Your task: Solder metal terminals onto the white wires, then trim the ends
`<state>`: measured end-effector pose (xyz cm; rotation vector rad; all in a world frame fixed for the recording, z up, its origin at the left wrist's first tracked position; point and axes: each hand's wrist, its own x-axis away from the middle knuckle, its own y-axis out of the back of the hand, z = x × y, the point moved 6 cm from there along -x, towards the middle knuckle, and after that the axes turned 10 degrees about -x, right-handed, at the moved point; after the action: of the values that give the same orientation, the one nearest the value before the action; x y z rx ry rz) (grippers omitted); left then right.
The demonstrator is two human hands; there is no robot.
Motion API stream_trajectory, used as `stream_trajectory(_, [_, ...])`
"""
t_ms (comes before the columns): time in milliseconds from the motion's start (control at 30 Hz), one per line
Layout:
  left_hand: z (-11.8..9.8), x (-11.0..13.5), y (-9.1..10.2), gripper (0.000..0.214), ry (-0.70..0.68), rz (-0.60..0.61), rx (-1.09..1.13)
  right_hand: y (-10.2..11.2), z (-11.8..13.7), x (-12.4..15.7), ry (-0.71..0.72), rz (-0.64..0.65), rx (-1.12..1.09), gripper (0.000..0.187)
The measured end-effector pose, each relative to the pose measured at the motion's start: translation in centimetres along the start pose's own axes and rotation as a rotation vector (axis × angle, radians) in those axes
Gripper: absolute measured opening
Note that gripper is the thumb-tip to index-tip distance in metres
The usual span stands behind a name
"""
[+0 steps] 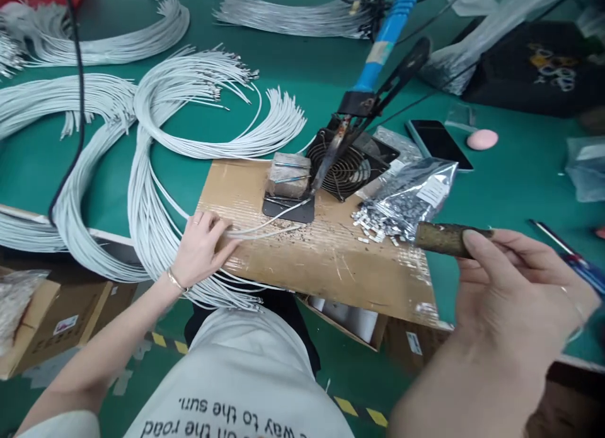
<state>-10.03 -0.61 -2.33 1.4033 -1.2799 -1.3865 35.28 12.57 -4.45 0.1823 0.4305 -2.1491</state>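
Observation:
My left hand (201, 246) rests on the left edge of a cardboard sheet (326, 261), fingers pinched on thin white wires (265, 227) whose ends reach a black metal plate (288, 208). My right hand (510, 299) is raised close to the camera, fingers closed around a brownish cylindrical stick (442, 237). A soldering iron with a blue handle (385, 38) leans in its stand, tip down near a grey block (288, 173).
Big loops of white wire (155, 173) cover the green table at left. A small black fan (352, 164), a silver bag spilling small metal terminals (401, 201), a phone (439, 145), a pink oval object (482, 139) and cardboard boxes (47, 318) below the table edge.

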Motion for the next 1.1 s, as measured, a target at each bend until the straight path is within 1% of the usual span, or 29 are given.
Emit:
stream_trajectory(67, [1.5,0.8,-0.9,0.025,0.022,0.051,-0.012,-1.2,0.0,1.1,-0.053,-0.084,-0.004,0.034])
stream_trajectory(100, [2.4,1.5,-0.9,0.026,0.031,0.062,-0.012,-1.7,0.1,1.6,-0.059,-0.103,-0.001,0.034])
stream_trajectory(133, [3.5,2.3,-0.7,0.026,0.040,0.067,-0.012,-2.2,0.1,1.8,-0.067,-0.094,0.000,0.033])
stream_trajectory(200, [6.1,4.1,0.2,0.023,0.061,0.079,-0.005,-2.9,0.1,2.1,-0.086,-0.075,-0.009,0.033])
stream_trajectory(233, [7.6,5.1,0.8,0.022,0.074,0.086,-0.002,-3.1,-0.2,2.1,-0.120,-0.043,-0.012,0.033])
stream_trajectory(300, [10.8,6.8,2.2,0.022,0.122,0.092,-0.003,-3.1,-0.9,1.9,-0.162,-0.020,-0.026,0.034])
stream_trajectory(367, [13.7,8.3,3.4,0.024,0.179,0.095,-0.007,-2.8,-1.7,1.5,-0.178,-0.046,-0.034,0.037])
stream_trajectory(400, [14.8,8.9,3.8,0.025,0.202,0.106,-0.005,-2.7,-2.1,1.3,-0.184,-0.060,-0.027,0.038])
stream_trajectory(467, [16.2,9.8,4.4,0.024,0.261,0.112,-0.007,-2.6,-2.9,1.2,-0.163,-0.087,-0.001,0.037])
stream_trajectory(533, [16.5,10.1,4.9,0.022,0.323,0.116,-0.013,-2.9,-3.0,1.4,-0.103,-0.075,-0.002,0.033])
stream_trajectory(600, [16.0,9.6,5.4,0.018,0.387,0.113,-0.012,-3.7,-2.5,2.1,-0.084,-0.001,-0.043,0.032])
stream_trajectory(667, [14.6,8.5,6.1,0.019,0.443,0.087,-0.003,-4.7,-1.8,3.5,-0.134,0.098,-0.102,0.036])
stream_trajectory(700, [13.7,7.5,6.5,0.020,0.460,0.056,-0.005,-5.1,-1.3,4.3,-0.153,0.122,-0.108,0.037])
stream_trajectory(767, [11.2,5.1,7.4,0.018,0.477,-0.039,0.009,-5.8,-0.3,6.1,-0.189,0.167,-0.086,0.039])
stream_trajectory(833, [7.3,1.6,7.3,0.015,0.347,-0.076,0.107,-6.9,0.3,7.8,-0.243,0.223,-0.058,0.038])
stream_trajectory(900, [3.0,-2.1,6.1,0.016,0.206,-0.030,0.242,-8.1,0.6,9.3,-0.285,0.262,-0.039,0.034])
stream_trajectory(967, [-0.8,-5.6,4.3,0.021,0.151,0.024,0.390,-9.7,0.7,10.4,-0.322,0.300,-0.032,0.030])
stream_trajectory(1000, [-2.4,-7.1,3.2,0.023,0.148,0.050,0.471,-10.5,0.6,10.9,-0.335,0.316,-0.033,0.028])
stream_trajectory(1033, [-3.7,-8.3,2.0,0.026,0.175,0.068,0.561,-11.3,0.5,11.2,-0.342,0.326,-0.037,0.027])
stream_trajectory(1067, [-4.6,-9.2,0.8,0.028,0.221,0.076,0.645,-12.0,0.4,11.5,-0.349,0.336,-0.042,0.026])
stream_trajectory(1100, [-5.4,-9.9,-0.5,0.030,0.259,0.111,0.723,-12.8,0.3,11.8,-0.355,0.346,-0.047,0.025])
